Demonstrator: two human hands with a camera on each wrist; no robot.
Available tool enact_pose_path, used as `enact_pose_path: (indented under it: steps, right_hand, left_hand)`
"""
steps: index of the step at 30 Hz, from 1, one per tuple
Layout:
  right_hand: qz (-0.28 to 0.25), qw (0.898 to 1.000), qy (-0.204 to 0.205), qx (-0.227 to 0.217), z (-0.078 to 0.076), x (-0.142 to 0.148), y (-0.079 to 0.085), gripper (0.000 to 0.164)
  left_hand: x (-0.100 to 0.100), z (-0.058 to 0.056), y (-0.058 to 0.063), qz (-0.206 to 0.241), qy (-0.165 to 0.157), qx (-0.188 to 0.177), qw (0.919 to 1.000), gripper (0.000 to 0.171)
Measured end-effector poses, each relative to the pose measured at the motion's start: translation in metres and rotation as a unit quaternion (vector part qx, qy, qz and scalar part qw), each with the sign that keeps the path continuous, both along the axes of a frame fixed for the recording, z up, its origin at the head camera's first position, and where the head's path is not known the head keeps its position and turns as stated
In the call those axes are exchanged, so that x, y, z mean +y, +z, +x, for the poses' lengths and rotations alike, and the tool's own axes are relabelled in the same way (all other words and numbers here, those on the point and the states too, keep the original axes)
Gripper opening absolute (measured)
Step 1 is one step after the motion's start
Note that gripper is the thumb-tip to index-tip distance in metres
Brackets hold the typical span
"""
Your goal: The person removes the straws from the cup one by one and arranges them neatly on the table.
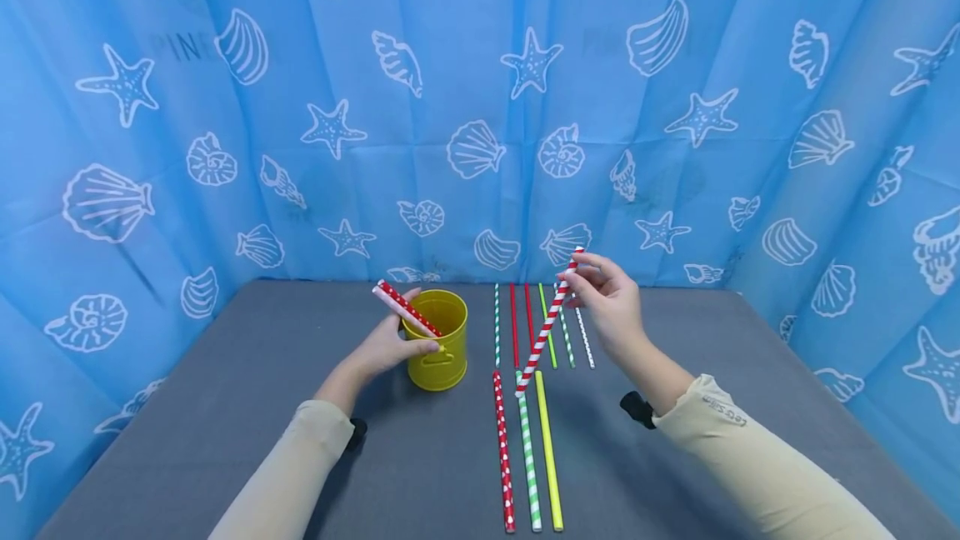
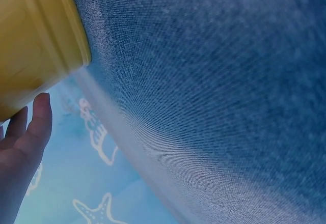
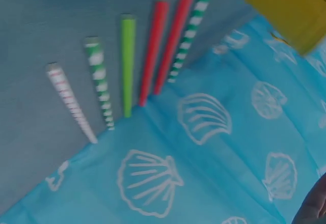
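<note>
My left hand (image 1: 386, 348) holds a small yellow bucket (image 1: 437, 372) upright, thumb across its near side and fingers round the far-left side. In the left wrist view, fingers (image 2: 39, 124) lie against the bucket (image 2: 35, 40). A red paper straw with white dots (image 1: 408, 307) and a pale pink straw (image 1: 396, 303) lean out of the bucket to the left. My right hand (image 1: 611, 307) pinches a red-and-white striped paper straw (image 1: 546, 327) near its upper end, tilted above the other straws. The right wrist view shows only a bit of that hand (image 3: 313, 203).
Nearest me lie a red patterned straw (image 1: 504, 457), a green-and-white striped one (image 1: 529, 465) and a yellow one (image 1: 550, 457). Behind them is a row of several straws, including a red one (image 1: 514, 327) and a lime green one (image 3: 127, 66). A blue curtain (image 1: 480, 215) borders the grey table (image 1: 270, 357).
</note>
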State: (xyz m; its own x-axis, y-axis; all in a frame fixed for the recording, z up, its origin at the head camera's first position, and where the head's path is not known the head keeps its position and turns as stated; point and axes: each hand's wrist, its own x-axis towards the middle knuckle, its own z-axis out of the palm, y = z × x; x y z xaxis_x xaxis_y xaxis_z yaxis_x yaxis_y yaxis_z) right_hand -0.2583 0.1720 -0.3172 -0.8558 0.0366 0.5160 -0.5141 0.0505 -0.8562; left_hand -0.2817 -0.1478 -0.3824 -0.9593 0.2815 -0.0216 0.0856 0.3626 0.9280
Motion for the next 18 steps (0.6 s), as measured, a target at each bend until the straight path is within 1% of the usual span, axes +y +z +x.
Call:
enact_pose_path:
  steps: [2, 4, 8, 14, 18]
  right_hand:
    - [0.049, 0.999, 0.007, -0.018, 0.001, 0.006, -0.005, 0.035]
    - [0.096, 0.994, 0.021, -0.037, 0.002, 0.010, -0.010, 0.040]
    - [0.178, 0.980, 0.056, -0.070, 0.002, 0.019, -0.019, 0.048]
    - [0.248, 0.957, 0.116, -0.093, 0.004, 0.032, -0.032, 0.059]
    - [0.296, 0.937, 0.155, -0.098, 0.004, 0.042, -0.045, 0.061]
  left_hand:
    - [0.000, 0.000, 0.000, 0.002, 0.001, -0.003, 1.0000, 0.096]
    - [-0.001, -0.001, 0.000, 0.003, 0.001, -0.005, 1.0000, 0.096]
    - [-0.002, 0.000, 0.001, 0.002, 0.002, -0.001, 1.0000, 0.095]
    - [-0.001, -0.001, 0.000, -0.005, 0.003, 0.000, 1.0000, 0.096]
    - [0.000, -0.001, 0.000, -0.007, 0.005, -0.003, 1.0000, 0.096]
